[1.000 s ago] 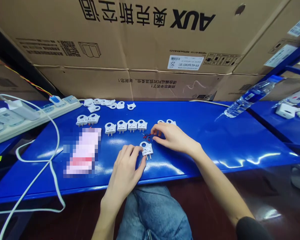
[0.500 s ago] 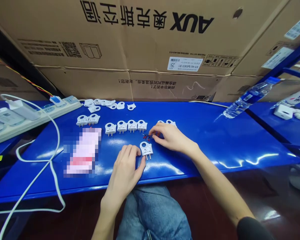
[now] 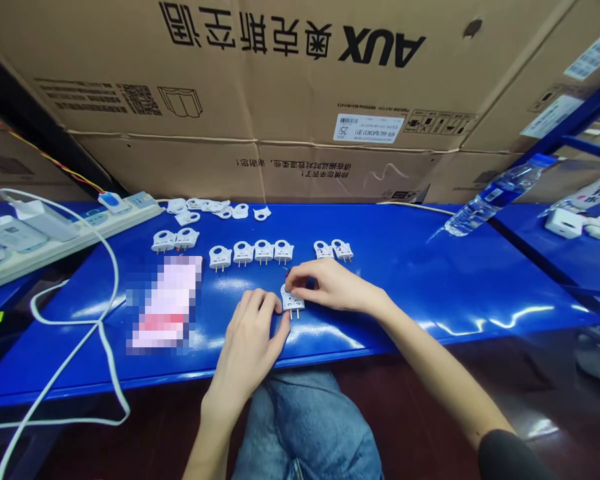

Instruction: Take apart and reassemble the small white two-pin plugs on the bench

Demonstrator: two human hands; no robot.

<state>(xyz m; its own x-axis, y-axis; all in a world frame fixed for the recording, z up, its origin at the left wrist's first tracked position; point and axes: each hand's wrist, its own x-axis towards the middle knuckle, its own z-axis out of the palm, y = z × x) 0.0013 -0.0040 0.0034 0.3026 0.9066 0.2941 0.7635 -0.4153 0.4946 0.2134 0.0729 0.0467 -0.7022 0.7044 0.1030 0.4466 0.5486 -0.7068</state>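
A white two-pin plug (image 3: 294,304) with a ring-shaped top lies on the blue table, its metal pins pointing toward me. My left hand (image 3: 253,333) holds it by the left side, thumb near its lower corner and fingers at its left edge. Directly over its upper part, my right hand (image 3: 325,283) has thumb and fingertips pinched together. Whatever is in that pinch is too small to make out. Small red and dark parts (image 3: 287,272) lie just beyond these fingertips, mostly hidden by them. Behind, similar white plugs (image 3: 264,251) stand in a row, with two more plugs (image 3: 333,250) to the right.
White ring-topped covers (image 3: 207,205) lie at the back of the blue table (image 3: 430,287). On the left are a power strip (image 3: 95,223), a loose white cable (image 3: 107,333) and a blurred pink item (image 3: 167,300). A water bottle (image 3: 495,197) leans at right. Cardboard boxes (image 3: 260,87) wall the back.
My right hand has moved from the small red parts toward me, onto the upper part of the plug. The two plugs behind it now show fully. My left hand stays put.
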